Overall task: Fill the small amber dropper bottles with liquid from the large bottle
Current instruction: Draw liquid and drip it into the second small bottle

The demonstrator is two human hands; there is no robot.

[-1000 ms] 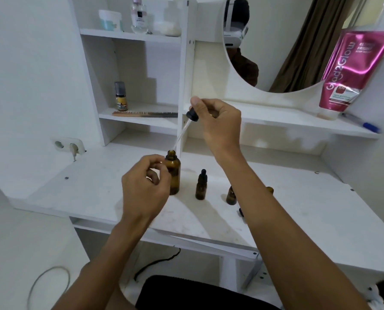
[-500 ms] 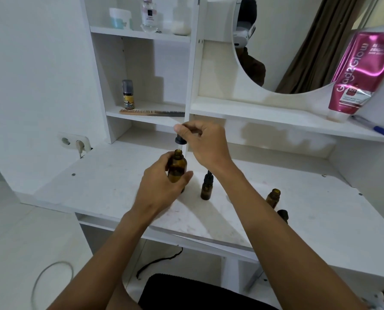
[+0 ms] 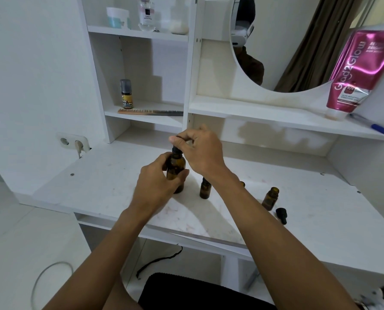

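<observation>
- The large amber bottle (image 3: pixel 176 168) is standing upright on the white vanity top (image 3: pixel 101 182), just left of the frame's centre. Its glass is showing dark brown and smooth, a cylinder with rounded shoulders and a narrow neck.
- The left hand (image 3: pixel 156 186) is gripping the bottle's body from the lower left, with fingers and thumb curling round the glass.
- The right hand (image 3: pixel 201 153) is pinching the black dropper cap (image 3: pixel 176 149) at the bottle's neck, thumb and forefinger closing on its top.
- A capped small amber dropper bottle (image 3: pixel 205 190) is standing just right of the large one, partly hiding behind the right forearm.
- Further right, an open small amber bottle (image 3: pixel 270 199) is standing with a loose black dropper cap (image 3: pixel 281 215) lying just beside it.
- The matte white top is showing faint smudges.
</observation>
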